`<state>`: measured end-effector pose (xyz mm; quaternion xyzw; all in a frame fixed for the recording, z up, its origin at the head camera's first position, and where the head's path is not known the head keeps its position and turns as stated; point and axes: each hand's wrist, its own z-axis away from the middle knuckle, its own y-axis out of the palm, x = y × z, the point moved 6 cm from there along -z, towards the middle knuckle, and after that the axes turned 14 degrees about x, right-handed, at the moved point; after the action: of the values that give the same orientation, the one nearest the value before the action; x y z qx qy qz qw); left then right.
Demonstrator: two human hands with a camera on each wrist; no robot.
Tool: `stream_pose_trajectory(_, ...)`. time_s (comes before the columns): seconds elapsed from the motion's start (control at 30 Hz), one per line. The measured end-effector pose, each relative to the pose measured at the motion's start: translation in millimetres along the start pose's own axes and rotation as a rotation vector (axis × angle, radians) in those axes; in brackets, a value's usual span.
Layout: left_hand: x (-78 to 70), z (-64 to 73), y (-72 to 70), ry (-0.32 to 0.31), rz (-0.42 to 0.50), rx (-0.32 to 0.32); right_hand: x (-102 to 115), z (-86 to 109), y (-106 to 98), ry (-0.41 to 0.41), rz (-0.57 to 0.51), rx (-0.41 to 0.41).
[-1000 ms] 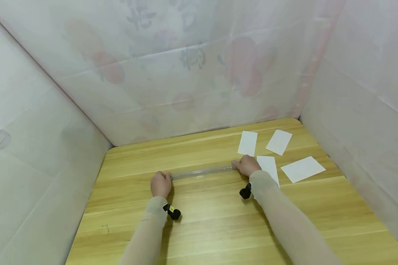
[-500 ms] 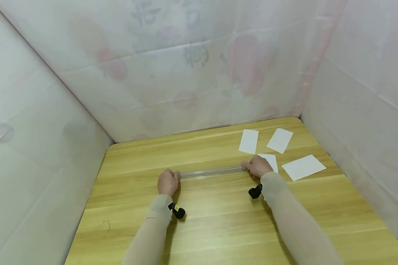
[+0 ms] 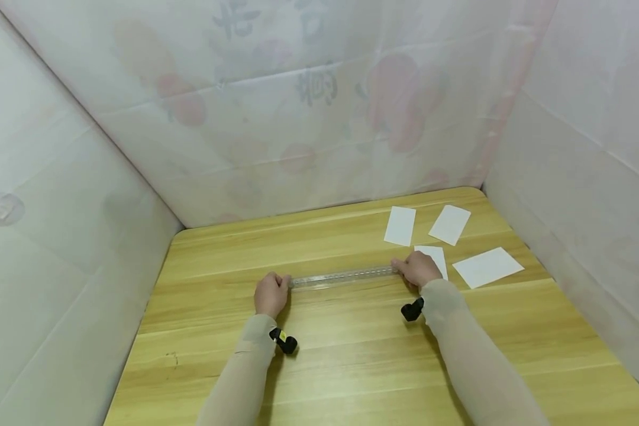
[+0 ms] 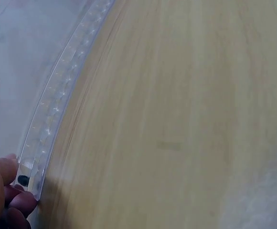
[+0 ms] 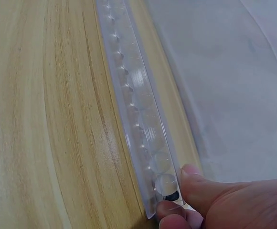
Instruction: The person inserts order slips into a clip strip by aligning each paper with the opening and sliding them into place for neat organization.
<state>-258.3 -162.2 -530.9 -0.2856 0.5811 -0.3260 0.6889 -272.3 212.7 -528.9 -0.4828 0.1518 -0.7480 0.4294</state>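
A long, clear plastic channel (image 3: 346, 277) runs roughly left to right over the middle of the table, with a row of clear round balls showing inside it in the right wrist view. My left hand (image 3: 270, 294) pinches its left end between thumb and fingers. At the other end, my right hand (image 3: 420, 270) pinches the channel in the same way. Close up, a small dark spot (image 4: 23, 180) shows at the left end of the strip, beside the left fingertips. Another dark piece (image 5: 172, 196) sits at the right end, under the last ball. The right hand partly covers one white card (image 3: 431, 255).
More white cards lie at the back right of the wooden table (image 3: 341, 367), among them one near the back edge (image 3: 400, 226) and one farther right (image 3: 488, 268). Fabric walls (image 3: 298, 136) enclose the table at the back and on both sides.
Both hands have shifted right together with the clear channel, mostly in the first half second. The right hand now covers more of the nearest card. The grips look the same.
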Motion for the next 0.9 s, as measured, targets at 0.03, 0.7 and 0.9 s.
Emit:
stream_pose_trajectory(0.03, -0.3, 0.5, 0.6, 0.004, 0.005, -0.001, -1, 1.1, 0, 0.004, 0.001, -0.002)
stream_pose_trajectory(0.7, -1.1, 5.4, 0.3, 0.093, 0.015, 0.014, -11, 10.4, -3, 0.018, -0.055, -0.018)
stream_pose_trajectory(0.9, -1.7, 7.1, -1.6, 0.157, 0.043, 0.099, -26, 19.4, -12, -0.018, -0.072, -0.073)
